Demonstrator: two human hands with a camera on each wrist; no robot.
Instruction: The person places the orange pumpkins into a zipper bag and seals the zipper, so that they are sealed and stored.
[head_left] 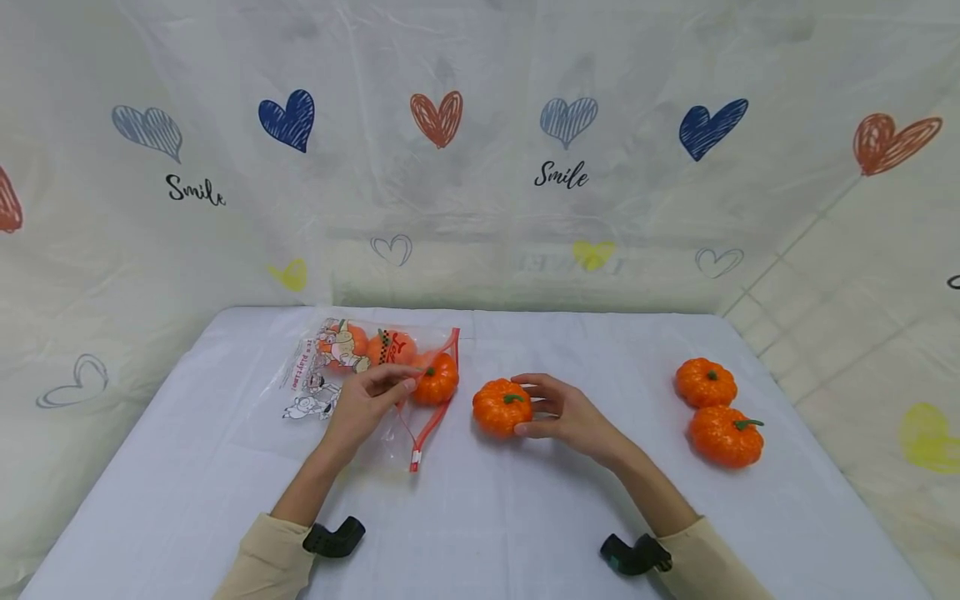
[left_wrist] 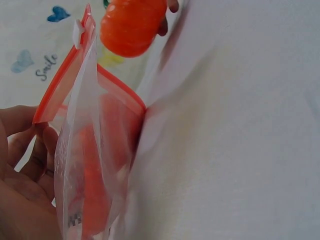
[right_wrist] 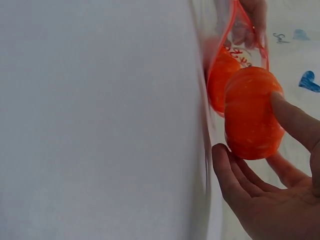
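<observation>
On the left of the table lies a clear zip bag (head_left: 313,400) printed with cartoon figures, its red zip edge (head_left: 433,427) facing right. Several orange toy pumpkins are inside, one pumpkin (head_left: 441,383) close to the mouth. My left hand (head_left: 360,408) pinches the upper layer's red edge between thumb and fingers; the left wrist view shows the bag mouth (left_wrist: 120,85) parted. In my right hand (head_left: 568,418) is another orange toy pumpkin (head_left: 498,410) with a green stem, gripped between thumb and fingers just right of the bag, as the right wrist view shows.
Two more orange pumpkins stand at the table's right, a rear pumpkin (head_left: 701,383) and a front pumpkin (head_left: 723,440) touching or nearly so. A white cloth (head_left: 510,517) covers the table. Behind it hangs a pale sheet (head_left: 480,200) with printed hearts.
</observation>
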